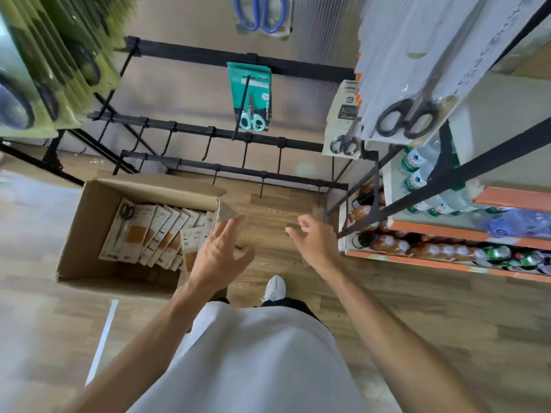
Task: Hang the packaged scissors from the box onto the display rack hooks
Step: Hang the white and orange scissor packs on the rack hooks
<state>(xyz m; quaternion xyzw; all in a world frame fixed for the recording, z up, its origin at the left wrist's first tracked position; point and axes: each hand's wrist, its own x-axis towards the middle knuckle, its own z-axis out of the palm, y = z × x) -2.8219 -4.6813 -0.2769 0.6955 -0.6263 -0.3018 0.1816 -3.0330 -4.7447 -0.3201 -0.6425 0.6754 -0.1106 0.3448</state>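
Note:
An open cardboard box (86,222) sits on the wooden floor at the left, holding several white-and-tan packaged scissors (140,231) stacked on edge. My left hand (220,251) hovers over the box's right end with fingers spread, holding nothing. Out to the right, my right hand (313,236) hangs in the air with loosely curled fingers, empty, just below the lowest bar of the black display rack (226,132). Several of the rack's hooks (208,144) are bare. One teal scissors pack (250,96) hangs from an upper hook.
White scissors packs (417,70) hang at the upper right, green packs (44,64) at the upper left, blue-handled scissors (259,13) at the top. A shelf unit with drink bottles (432,248) stands at the right. My white shoe (275,287) is on the floor.

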